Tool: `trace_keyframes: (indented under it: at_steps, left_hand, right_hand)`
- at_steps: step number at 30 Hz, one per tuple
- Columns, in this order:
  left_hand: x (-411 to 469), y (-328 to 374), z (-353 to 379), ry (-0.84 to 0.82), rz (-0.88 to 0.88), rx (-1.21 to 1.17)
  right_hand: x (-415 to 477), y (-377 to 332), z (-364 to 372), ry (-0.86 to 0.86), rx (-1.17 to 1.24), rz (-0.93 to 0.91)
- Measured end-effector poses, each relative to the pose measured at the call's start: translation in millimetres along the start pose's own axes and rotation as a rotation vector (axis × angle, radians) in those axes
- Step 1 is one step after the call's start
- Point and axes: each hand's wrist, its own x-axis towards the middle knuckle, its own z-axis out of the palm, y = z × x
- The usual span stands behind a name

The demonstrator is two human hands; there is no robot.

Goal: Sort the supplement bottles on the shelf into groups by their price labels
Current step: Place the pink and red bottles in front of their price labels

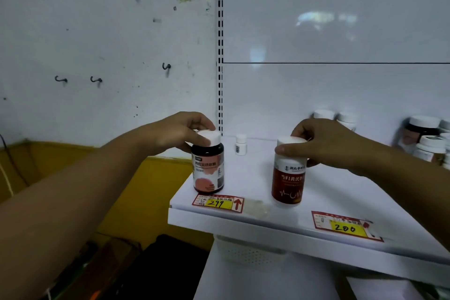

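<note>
Left hand (181,129) grips dark bottle (207,165) behind 299 label (218,203), right hand (323,140) grips red bottle (289,173) right of it; top-held, either may tip.

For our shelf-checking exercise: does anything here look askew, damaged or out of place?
Yes: the 200 price label on the shelf edge sits crooked, its right end torn or peeling. The 299 price label lies flat and intact.

three black hooks (97,79) on the stained white wall (97,31), a yellow panel (151,190) below.
</note>
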Motion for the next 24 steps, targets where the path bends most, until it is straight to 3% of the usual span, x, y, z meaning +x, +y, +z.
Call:
trace_keyframes:
  at_steps: [5,11,17,24]
  left_hand:
    - [1,8,-1,-0.038,-0.005,0.131]
    - [18,46,2,0.126,0.108,0.299]
    - [38,73,30,0.048,0.142,0.602]
    - [57,78,38,-0.014,0.150,0.651]
  right_hand:
    - [-10,0,-10,0.015,0.000,0.021]
    - [-22,4,-31,0.048,-0.096,0.041]
    - [-29,18,-37,0.065,-0.108,0.071]
    - [-25,27,-32,0.013,-0.225,0.104]
